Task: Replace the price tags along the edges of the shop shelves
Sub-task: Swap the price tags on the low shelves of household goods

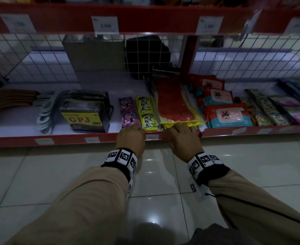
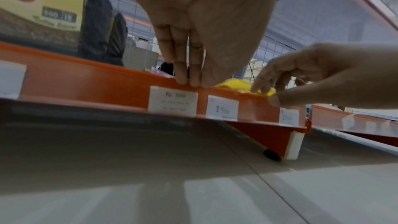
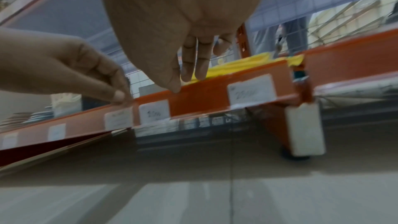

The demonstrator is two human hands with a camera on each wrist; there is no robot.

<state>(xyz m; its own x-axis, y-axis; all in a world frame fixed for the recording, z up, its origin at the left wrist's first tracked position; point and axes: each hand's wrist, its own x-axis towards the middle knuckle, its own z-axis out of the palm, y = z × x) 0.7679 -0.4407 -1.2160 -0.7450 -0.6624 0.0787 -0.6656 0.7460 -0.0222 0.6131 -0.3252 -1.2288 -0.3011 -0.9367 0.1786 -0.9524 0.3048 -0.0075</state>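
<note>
1. We're crouched at the bottom shelf, both hands up on the top lip of its red edge strip (image 1: 99, 137). Our left hand (image 1: 130, 138) sits with straight fingers pressed together, fingertips (image 2: 183, 79) on the lip right above the "Rp 3000" tag (image 2: 173, 101).
2. Our right hand (image 1: 182, 137) looks like it's pinching that same lip, thumb in front and fingers curled over the back, just past the "1.500" tag (image 2: 222, 108). Can't tell if there's a tag between those fingers or only the clear cover.
3. Progress: hard to call. Tags sit all along this strip, plus a faint one near the end cap (image 2: 289, 117), and the upper shelf has its own row (image 1: 105, 25). We can't tell new ones from old.
4. Our guess is we're mid-swap here, prying the strip open, with the shelf to the right (image 1: 255, 129) left to do.
</note>
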